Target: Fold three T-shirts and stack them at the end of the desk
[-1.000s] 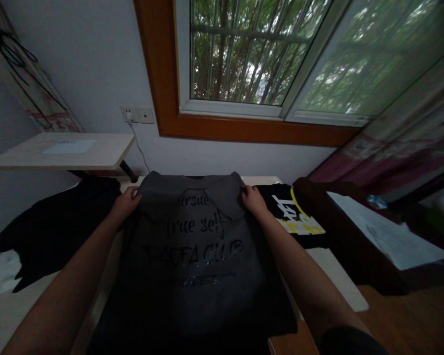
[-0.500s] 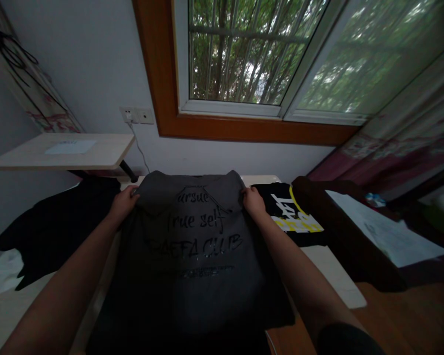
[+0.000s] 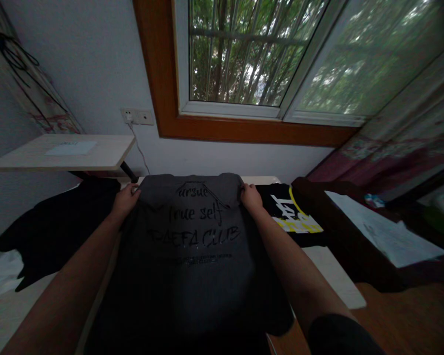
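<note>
Main garment: one dark grey cloth shirt with black lettering (image 3: 200,236), spread across the middle of one pale wood-topped table (image 3: 335,273), its top by the far edge and its lower part dark toward the near edge.
Left hand: one left hand (image 3: 126,199), fingers curled in, gripping the shirt's upper left corner.
Right hand: one right hand (image 3: 251,197), fingers likewise folded tight on the upper right corner.
Table, left side: one crumpled black cloth garment (image 3: 66,224), with a white soft-looking item (image 3: 9,268) partly under it.
Table, far left corner: one raised pale wooden board (image 3: 114,143) on a dark leg, bearing one white paper sheet (image 3: 72,148) and overhanging part of the black garment.
Table, right side: one black shirt with white and yellow print (image 3: 296,212), lying flat just beyond the right hand.
Beyond the right edge: one dark brown surface (image 3: 348,241) with one large whitish sheet (image 3: 385,229).
Obstructions: both forearms cross the tabletop, hiding parts of it.
Change: against one second ago, the shirt's top edge is flatter, and its lettering sits nearer the far edge; the surrounding items match.
Count: three garments, two white sheets, two hands.
</note>
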Demonstrator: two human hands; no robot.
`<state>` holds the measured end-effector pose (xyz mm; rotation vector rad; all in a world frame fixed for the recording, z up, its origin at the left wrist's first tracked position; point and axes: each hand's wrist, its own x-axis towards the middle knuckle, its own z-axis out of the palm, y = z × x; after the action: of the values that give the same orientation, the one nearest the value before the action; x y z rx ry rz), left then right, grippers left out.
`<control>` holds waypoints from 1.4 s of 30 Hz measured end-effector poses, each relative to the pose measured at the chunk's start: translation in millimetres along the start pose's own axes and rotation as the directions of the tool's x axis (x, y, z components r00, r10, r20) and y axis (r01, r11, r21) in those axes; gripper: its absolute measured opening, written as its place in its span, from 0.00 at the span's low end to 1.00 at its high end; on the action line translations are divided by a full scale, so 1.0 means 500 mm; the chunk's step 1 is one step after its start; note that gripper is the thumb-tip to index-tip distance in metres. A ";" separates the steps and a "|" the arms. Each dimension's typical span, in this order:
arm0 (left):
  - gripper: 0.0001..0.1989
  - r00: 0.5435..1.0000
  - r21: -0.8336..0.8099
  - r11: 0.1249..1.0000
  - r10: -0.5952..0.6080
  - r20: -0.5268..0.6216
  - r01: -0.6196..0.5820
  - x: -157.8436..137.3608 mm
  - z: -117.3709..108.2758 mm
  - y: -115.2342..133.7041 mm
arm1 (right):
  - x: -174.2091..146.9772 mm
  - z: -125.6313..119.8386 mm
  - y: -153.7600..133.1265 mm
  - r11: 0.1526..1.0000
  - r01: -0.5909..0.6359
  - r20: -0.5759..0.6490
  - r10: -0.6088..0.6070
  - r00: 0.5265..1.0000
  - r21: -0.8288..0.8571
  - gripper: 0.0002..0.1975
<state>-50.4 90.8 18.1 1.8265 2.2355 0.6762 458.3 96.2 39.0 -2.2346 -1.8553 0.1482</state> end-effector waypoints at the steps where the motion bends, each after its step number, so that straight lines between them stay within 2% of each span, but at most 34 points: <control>1: 0.24 1.000 -0.007 1.000 -0.006 0.010 0.006 -0.006 -0.002 -0.006 | -0.006 0.000 0.001 1.000 -0.001 -0.003 0.001 1.000 -0.001 0.18; 6: 0.25 0.997 -0.072 0.997 -0.004 0.076 0.010 -0.034 -0.015 -0.029 | -0.044 0.003 0.010 1.000 -0.015 -0.003 0.015 1.000 -0.016 0.18; 11: 0.20 0.996 -0.096 0.995 0.033 0.089 -0.025 -0.039 -0.015 -0.030 | -0.060 0.012 0.017 1.000 -0.019 -0.031 0.019 0.999 -0.013 0.18; 24: 0.16 0.999 -0.040 0.998 0.039 0.005 -0.039 0.019 -0.009 -0.013 | 0.015 0.014 0.006 0.999 0.000 -0.032 -0.001 0.999 -0.043 0.17; 28: 0.16 1.000 -0.035 0.999 0.026 0.006 -0.026 0.017 -0.006 -0.009 | 0.018 0.011 -0.001 0.999 0.010 -0.033 -0.012 0.999 -0.052 0.17; 35: 0.28 0.996 -0.051 0.996 -0.066 0.066 0.070 -0.071 -0.028 -0.027 | -0.054 0.005 0.008 0.996 0.008 -0.069 -0.014 0.998 -0.090 0.20; 39: 0.34 0.990 -0.026 0.996 -0.077 0.116 0.080 -0.145 -0.048 -0.055 | -0.119 0.001 0.021 0.981 0.030 -0.087 -0.048 0.995 -0.191 0.23; 42: 0.35 0.992 -0.011 0.997 -0.076 0.103 0.077 -0.203 -0.063 -0.072 | -0.163 -0.004 0.034 0.957 0.049 -0.053 -0.066 0.996 -0.284 0.23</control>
<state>-71.8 -19.2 15.0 1.7180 2.2152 0.5701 459.4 13.1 31.0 -2.3300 -2.0147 -0.2083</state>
